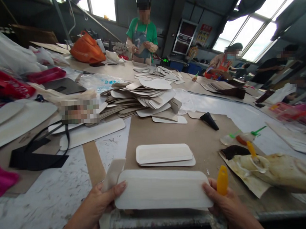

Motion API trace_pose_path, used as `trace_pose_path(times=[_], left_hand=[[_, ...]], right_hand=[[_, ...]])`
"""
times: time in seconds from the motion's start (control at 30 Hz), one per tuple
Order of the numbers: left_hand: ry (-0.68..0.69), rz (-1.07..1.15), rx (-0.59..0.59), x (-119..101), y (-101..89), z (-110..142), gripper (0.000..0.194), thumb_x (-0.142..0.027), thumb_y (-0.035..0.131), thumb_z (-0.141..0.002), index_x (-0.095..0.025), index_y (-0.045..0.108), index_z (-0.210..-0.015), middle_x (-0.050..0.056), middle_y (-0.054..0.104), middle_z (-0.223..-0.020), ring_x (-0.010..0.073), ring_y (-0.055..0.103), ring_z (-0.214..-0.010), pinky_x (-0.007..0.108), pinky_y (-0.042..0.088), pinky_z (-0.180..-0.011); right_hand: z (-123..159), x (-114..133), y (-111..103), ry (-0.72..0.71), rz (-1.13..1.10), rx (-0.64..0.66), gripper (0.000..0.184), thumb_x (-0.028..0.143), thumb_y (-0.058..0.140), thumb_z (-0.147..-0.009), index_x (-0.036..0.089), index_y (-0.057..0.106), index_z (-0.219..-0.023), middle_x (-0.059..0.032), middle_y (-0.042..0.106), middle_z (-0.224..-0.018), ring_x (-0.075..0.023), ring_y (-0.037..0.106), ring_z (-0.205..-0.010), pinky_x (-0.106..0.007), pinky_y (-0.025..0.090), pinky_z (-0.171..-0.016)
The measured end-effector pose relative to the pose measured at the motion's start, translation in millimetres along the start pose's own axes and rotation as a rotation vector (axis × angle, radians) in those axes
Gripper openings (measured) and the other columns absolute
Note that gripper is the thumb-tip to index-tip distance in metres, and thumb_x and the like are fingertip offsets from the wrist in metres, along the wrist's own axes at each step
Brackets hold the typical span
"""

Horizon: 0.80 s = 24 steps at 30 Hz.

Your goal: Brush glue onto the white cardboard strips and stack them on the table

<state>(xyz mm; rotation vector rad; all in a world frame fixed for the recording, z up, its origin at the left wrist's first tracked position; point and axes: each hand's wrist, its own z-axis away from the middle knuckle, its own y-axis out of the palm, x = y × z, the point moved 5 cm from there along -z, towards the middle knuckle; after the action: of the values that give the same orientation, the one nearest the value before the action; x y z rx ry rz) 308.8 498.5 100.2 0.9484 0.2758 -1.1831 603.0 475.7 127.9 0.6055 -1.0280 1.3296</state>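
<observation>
Held level near the table's front edge is a white rounded rectangular panel [162, 190], with a faint raised band along it. My left hand [102, 199] is closed on its left end, thumb on top, with a pale strip [113, 172] also in the grip, running up and down beside the panel. The right end is pinched by my right hand [222, 201], from which a yellow handle [222, 180] sticks up; its lower part is hidden. Just beyond lie two similar white panels [163, 153], one on the other, on a brown sheet [143, 131].
A loose heap of white and tan panels [152, 94] lies farther back. At right are a stained container [279, 169], a squeeze bottle [245, 137] and a black cone [209, 121]. Black straps [38, 156] lie left. A person in green [143, 34] stands across the table.
</observation>
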Motion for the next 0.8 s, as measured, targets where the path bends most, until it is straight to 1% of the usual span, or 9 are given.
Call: trace_pose_path(times=[0.17, 0.27, 0.33, 0.43, 0.53, 0.6, 0.67, 0.73, 0.8], left_hand=[[-0.085, 0.048, -0.022, 2, 2.5, -5, 0.037, -0.039, 0.082, -0.055, -0.015, 0.063, -0.075, 0.0, 0.062, -0.059, 0.0123, 0.055, -0.05, 0.021, 0.048, -0.047], [-0.081, -0.011, -0.026, -8, 8.6, -12, 0.04, -0.042, 0.081, -0.057, -0.015, 0.063, -0.081, 0.002, 0.065, -0.068, 0.0151, 0.059, -0.063, 0.023, 0.05, -0.058], [-0.026, -0.082, -0.047, -24, 12.5, -21, 0.04, -0.046, 0.079, -0.057, -0.016, 0.062, -0.078, 0.001, 0.063, -0.068, 0.014, 0.057, -0.064, 0.021, 0.048, -0.059], [0.118, -0.302, -0.115, -48, 11.9, -37, 0.049, -0.06, 0.072, -0.056, -0.014, 0.054, -0.058, -0.003, 0.051, -0.051, 0.0074, 0.04, -0.047, 0.016, 0.033, -0.043], [0.233, -0.563, -0.249, -55, -1.4, -49, 0.053, -0.066, 0.066, -0.058, -0.014, 0.056, -0.059, -0.005, 0.044, -0.047, 0.0075, 0.033, -0.045, 0.017, 0.025, -0.043], [0.217, -0.671, -0.288, -45, -11.8, -52, 0.057, -0.067, 0.064, -0.058, -0.013, 0.062, -0.076, -0.005, 0.044, -0.048, 0.0093, 0.034, -0.045, 0.02, 0.025, -0.043], [0.175, -0.771, -0.246, -31, -15.6, -50, 0.058, -0.066, 0.061, -0.06, -0.014, 0.064, -0.087, -0.003, 0.05, -0.053, 0.013, 0.042, -0.048, 0.022, 0.03, -0.045], [0.176, -0.862, -0.172, -21, -11.4, -46, 0.05, -0.061, 0.06, -0.064, -0.016, 0.065, -0.085, 0.0, 0.059, -0.062, 0.0182, 0.052, -0.059, 0.025, 0.038, -0.053], [0.226, -0.941, -0.114, -17, -3.1, -42, 0.038, -0.055, 0.059, -0.068, -0.019, 0.064, -0.08, 0.001, 0.064, -0.071, 0.0213, 0.056, -0.069, 0.027, 0.041, -0.062]], right_hand=[[-9, -11, 4, 0.062, -0.126, 0.079, 0.044, 0.057, 0.068, -0.063, 0.016, 0.056, -0.07, 0.0048, 0.044, -0.057, -0.0066, 0.037, -0.048, -0.016, 0.027, -0.042], [-21, 1, 0, 0.031, -0.041, 0.091, 0.044, 0.059, 0.066, -0.064, 0.017, 0.052, -0.068, 0.0058, 0.041, -0.056, -0.0069, 0.036, -0.048, -0.017, 0.029, -0.043], [-34, 20, -5, -0.042, 0.06, 0.084, 0.043, 0.058, 0.063, -0.068, 0.018, 0.046, -0.063, 0.0068, 0.038, -0.054, -0.007, 0.035, -0.047, -0.017, 0.029, -0.043], [-60, 50, -16, -0.163, 0.305, 0.034, 0.041, 0.058, 0.052, -0.076, 0.02, 0.043, -0.061, 0.0064, 0.039, -0.051, -0.0086, 0.037, -0.045, -0.02, 0.03, -0.044], [-80, 63, -39, -0.301, 0.744, -0.162, 0.037, 0.053, 0.042, -0.081, 0.021, 0.046, -0.062, 0.0017, 0.048, -0.05, -0.0139, 0.046, -0.047, -0.025, 0.032, -0.047], [-80, 56, -54, -0.361, 0.969, -0.289, 0.034, 0.05, 0.039, -0.082, 0.023, 0.046, -0.063, -0.0014, 0.054, -0.054, -0.0178, 0.052, -0.051, -0.028, 0.034, -0.051], [-70, 35, -65, -0.336, 1.085, -0.33, 0.035, 0.05, 0.034, -0.084, 0.024, 0.047, -0.065, -0.0033, 0.059, -0.056, -0.0209, 0.057, -0.054, -0.031, 0.036, -0.053], [-55, 7, -70, -0.261, 1.157, -0.289, 0.037, 0.051, 0.032, -0.085, 0.024, 0.05, -0.066, -0.0045, 0.061, -0.056, -0.0239, 0.06, -0.055, -0.032, 0.038, -0.053], [-40, -21, -65, -0.196, 1.203, -0.193, 0.037, 0.051, 0.033, -0.085, 0.025, 0.055, -0.069, -0.005, 0.064, -0.057, -0.0261, 0.063, -0.058, -0.031, 0.039, -0.051]])
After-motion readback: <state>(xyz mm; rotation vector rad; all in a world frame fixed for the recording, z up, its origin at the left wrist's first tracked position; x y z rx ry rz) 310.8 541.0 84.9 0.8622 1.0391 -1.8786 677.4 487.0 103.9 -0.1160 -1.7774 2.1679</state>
